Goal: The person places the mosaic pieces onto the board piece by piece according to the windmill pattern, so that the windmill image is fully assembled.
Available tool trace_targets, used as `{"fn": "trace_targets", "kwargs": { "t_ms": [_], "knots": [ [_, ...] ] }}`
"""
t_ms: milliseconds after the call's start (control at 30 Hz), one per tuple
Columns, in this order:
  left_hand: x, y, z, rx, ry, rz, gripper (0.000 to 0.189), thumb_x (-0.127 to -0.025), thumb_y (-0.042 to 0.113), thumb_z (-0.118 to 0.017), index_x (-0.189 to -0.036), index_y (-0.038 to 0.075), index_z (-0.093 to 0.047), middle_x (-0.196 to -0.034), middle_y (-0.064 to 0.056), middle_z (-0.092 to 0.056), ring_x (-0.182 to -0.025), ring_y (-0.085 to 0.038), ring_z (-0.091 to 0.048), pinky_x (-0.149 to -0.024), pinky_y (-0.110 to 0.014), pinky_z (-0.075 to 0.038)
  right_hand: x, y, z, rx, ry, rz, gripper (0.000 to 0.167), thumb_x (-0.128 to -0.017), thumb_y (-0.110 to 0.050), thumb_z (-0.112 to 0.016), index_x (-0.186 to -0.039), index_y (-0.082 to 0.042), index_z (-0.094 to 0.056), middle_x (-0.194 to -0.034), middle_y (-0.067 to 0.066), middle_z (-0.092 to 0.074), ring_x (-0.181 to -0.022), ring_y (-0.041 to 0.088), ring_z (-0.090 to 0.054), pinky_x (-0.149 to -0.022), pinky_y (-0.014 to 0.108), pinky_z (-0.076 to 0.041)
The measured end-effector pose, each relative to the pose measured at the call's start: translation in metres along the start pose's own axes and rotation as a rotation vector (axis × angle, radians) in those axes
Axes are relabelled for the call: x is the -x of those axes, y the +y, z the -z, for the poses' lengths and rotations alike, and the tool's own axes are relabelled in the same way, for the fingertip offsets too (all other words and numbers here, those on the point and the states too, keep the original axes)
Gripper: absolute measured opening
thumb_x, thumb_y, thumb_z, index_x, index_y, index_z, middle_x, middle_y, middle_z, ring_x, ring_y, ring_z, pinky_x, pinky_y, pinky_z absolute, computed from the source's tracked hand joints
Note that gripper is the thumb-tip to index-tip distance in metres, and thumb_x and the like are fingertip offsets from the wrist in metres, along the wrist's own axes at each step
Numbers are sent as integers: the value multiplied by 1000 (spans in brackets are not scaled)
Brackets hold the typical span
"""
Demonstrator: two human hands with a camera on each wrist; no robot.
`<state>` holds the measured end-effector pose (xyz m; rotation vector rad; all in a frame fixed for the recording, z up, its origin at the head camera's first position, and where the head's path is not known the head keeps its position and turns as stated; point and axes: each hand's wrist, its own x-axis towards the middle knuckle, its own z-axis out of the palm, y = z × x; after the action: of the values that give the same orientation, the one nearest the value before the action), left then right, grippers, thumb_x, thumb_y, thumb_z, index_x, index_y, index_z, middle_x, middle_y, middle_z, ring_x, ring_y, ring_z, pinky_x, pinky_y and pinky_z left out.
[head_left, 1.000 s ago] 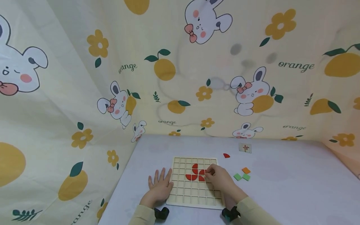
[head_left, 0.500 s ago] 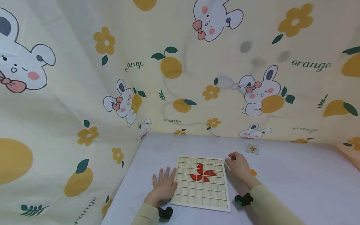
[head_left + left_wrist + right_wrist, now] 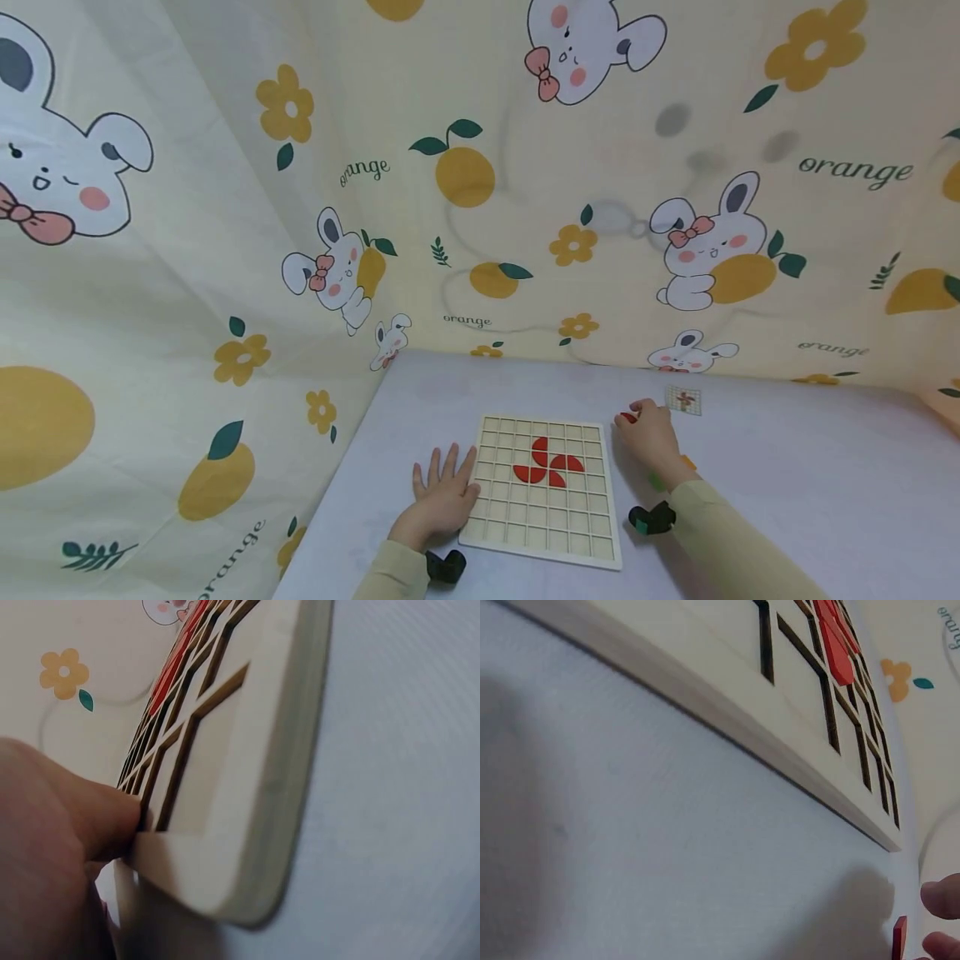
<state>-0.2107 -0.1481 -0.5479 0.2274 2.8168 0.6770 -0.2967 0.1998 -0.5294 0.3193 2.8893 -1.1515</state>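
Observation:
A square wooden grid board (image 3: 540, 533) lies on the table, with several red quarter-circle tiles (image 3: 572, 462) set in a pinwheel near its middle. My left hand (image 3: 438, 504) rests at the board's left edge, fingers spread; its thumb (image 3: 112, 821) lies over the rim in the left wrist view. Beyond the board's right edge, my right hand (image 3: 651, 437) has its thumb and fingers curled at a loose red quarter-circle tile (image 3: 628, 417). In the right wrist view that tile (image 3: 899, 939) shows as a thin sliver at the fingertips, close over the table.
A small pattern card (image 3: 684, 400) with a red pinwheel lies behind my right hand. Parts of a green tile (image 3: 656, 482) and an orange tile (image 3: 687, 461) show beside my right wrist. A patterned curtain (image 3: 517, 208) stands at the table's back and left.
My right hand has left the pinwheel on the board and moved right and back to the loose red tile. My left hand has stayed at the board's edge. The head view has swung slightly left.

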Motion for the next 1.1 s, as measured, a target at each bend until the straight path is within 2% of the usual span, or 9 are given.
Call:
{"fn": "trace_targets", "kwargs": {
  "t_ms": [100, 233, 400, 600, 900, 1100],
  "knots": [
    [1, 1, 1, 14, 6, -22, 57, -103, 35, -38, -155, 17, -23, -161, -16, -7, -144, -41, 10, -104, -66, 14, 0, -1, 0, 1, -16, -53, 50, -96, -25, -57, -130, 9, -42, -119, 30, -40, -98, 39, -49, -86, 51, -48],
    [1, 1, 1, 11, 6, -29, 58, -103, 35, -39, -155, 17, -23, -160, -16, -7, -144, -42, 10, -104, -67, 13, -1, 1, 0, 16, -25, -73, 51, -96, -24, -56, -132, 9, -41, -118, 30, -39, -98, 39, -48, -85, 50, -48],
    [1, 2, 2, 12, 2, -27, 58, -103, 36, -39, -156, 18, -22, -161, -16, -6, -144, -42, 11, -104, -67, 14, 0, 2, -2, 46, -15, -54, 48, -96, -22, -57, -129, 10, -43, -115, 30, -38, -95, 40, -48, -83, 50, -48],
    [2, 4, 3, 15, 1, -33, 59, -103, 36, -39, -155, 17, -22, -160, -16, -6, -144, -42, 11, -104, -67, 13, 3, 3, -3, 70, -3, -1, 35, -96, -14, -55, -122, 9, -49, -111, 28, -42, -90, 37, -48, -77, 46, -48],
    [3, 3, 4, 23, 2, -34, 58, -103, 36, -40, -155, 17, -23, -160, -17, -6, -144, -42, 10, -104, -67, 14, 8, 3, 0, 94, -25, 10, 30, -95, -15, -60, -112, 8, -50, -103, 25, -49, -87, 35, -50, -75, 44, -47],
    [4, 1, 4, 23, 1, -22, 58, -103, 36, -40, -155, 17, -23, -160, -16, -7, -144, -42, 10, -104, -67, 13, 13, 2, -1, 113, -68, 26, 28, -93, -15, -64, -106, 7, -53, -95, 19, -55, -85, 31, -51, -75, 43, -47]
  ]
}}
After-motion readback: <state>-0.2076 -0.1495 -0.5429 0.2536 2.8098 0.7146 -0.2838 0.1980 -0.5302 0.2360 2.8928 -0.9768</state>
